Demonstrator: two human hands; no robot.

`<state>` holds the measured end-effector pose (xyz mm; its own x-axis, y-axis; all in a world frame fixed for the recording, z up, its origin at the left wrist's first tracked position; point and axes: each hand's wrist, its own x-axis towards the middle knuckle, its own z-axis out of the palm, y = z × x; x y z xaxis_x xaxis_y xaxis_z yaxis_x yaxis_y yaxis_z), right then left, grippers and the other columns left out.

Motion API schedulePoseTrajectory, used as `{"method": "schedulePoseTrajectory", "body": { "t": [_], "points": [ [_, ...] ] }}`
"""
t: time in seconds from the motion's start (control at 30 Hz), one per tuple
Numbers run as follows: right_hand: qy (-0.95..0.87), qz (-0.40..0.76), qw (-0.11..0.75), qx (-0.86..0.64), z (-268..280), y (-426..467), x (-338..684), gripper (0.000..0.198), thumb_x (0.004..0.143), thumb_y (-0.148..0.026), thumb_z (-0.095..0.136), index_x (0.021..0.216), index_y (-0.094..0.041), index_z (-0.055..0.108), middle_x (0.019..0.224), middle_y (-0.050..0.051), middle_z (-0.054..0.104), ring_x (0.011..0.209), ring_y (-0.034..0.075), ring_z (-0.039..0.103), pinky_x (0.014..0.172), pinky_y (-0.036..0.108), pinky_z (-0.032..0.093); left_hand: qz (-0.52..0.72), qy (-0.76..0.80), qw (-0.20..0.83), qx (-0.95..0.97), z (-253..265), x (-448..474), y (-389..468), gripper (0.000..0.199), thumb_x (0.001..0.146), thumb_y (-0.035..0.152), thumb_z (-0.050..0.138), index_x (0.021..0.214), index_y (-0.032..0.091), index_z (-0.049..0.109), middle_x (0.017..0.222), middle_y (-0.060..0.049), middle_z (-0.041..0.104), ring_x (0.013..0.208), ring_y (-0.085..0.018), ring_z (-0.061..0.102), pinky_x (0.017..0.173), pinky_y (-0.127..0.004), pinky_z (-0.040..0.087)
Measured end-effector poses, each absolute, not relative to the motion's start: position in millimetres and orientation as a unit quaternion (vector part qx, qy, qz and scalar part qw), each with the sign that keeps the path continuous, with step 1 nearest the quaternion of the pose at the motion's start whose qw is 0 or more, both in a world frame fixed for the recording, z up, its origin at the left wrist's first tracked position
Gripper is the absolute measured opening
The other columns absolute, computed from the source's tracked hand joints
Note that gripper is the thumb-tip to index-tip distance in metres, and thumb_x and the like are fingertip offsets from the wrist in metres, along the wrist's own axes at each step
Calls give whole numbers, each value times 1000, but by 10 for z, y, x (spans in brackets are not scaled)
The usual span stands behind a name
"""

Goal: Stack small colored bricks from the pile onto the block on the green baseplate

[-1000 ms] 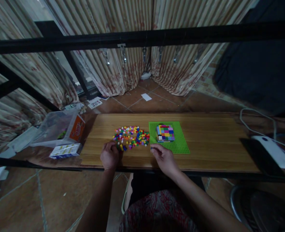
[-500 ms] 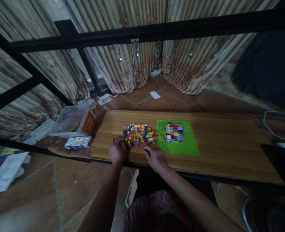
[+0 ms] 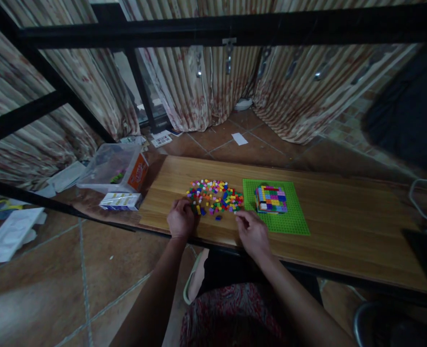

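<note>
Many small coloured toy bricks [image 3: 215, 195] lie in a loose pile on the wooden table. At the pile's left edge, my left hand [image 3: 180, 219] rests with curled fingers; whatever they hold, if anything, is hidden. My right hand [image 3: 254, 234] is at the pile's right front, thumb and fingers pinched together. A pale speck shows at its fingertips, too small to name. A blue brick [image 3: 218, 218] lies alone between the hands. On the green baseplate [image 3: 289, 224], right of the pile, stands a multicoloured block of joined bricks [image 3: 272, 198].
Left of the wooden table [image 3: 347, 217] are a clear plastic bin [image 3: 101, 168] with an orange label and a small white box [image 3: 120, 201]. A black metal rail [image 3: 184, 33] crosses ahead, with curtains behind. A dark flat object [image 3: 421, 253] lies at the table's right end.
My right hand has let go of the blue brick, which now lies on the table, and has moved right along the pile's edge. My left hand stays by the pile. The view has shifted slightly.
</note>
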<state>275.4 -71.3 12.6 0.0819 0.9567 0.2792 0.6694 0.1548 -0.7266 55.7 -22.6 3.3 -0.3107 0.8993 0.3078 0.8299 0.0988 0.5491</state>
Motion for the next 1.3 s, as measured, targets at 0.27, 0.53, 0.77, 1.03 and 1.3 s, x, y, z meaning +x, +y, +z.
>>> {"method": "schedulePoseTrajectory", "body": {
  "t": [0.27, 0.53, 0.77, 1.03, 1.3],
  "points": [
    [-680, 151, 313, -646, 136, -510, 2736, 20, 84, -20, 50, 97, -19, 66, 88, 6, 64, 77, 19, 59, 73, 30, 46, 328, 734, 55, 592, 21, 546, -221, 21, 82, 15, 48, 83, 22, 68, 91, -3, 68, 78, -15, 63, 69, -24, 45],
    [-708, 128, 209, -662, 220, -423, 2638, 16, 85, -20, 51, 94, -20, 64, 94, 7, 63, 83, 19, 58, 74, 29, 42, 325, 740, 54, 587, 37, 558, -221, 21, 81, 14, 48, 82, 21, 68, 90, -3, 68, 79, -15, 63, 69, -24, 44],
    [-702, 170, 220, -656, 202, -464, 2624, 12, 85, -23, 53, 87, -21, 64, 89, 4, 65, 78, 17, 60, 70, 27, 42, 321, 741, 56, 587, 53, 563, -229, 21, 82, 16, 48, 83, 22, 68, 92, -3, 68, 79, -15, 63, 67, -24, 44],
    [-673, 265, 310, -616, 210, -427, 2460, 15, 83, -27, 55, 92, -21, 66, 78, 2, 68, 68, 15, 61, 66, 26, 45, 324, 742, 59, 584, 38, 559, -230, 20, 82, 16, 49, 84, 21, 68, 92, -3, 68, 80, -15, 64, 69, -24, 44],
    [-688, 217, 293, -628, 136, -344, 2465, 23, 82, -22, 55, 101, -15, 66, 90, 8, 63, 76, 18, 59, 73, 31, 47, 325, 739, 64, 587, 37, 560, -228, 20, 82, 15, 49, 83, 21, 68, 92, -3, 68, 79, -15, 64, 69, -23, 44]
  ]
}}
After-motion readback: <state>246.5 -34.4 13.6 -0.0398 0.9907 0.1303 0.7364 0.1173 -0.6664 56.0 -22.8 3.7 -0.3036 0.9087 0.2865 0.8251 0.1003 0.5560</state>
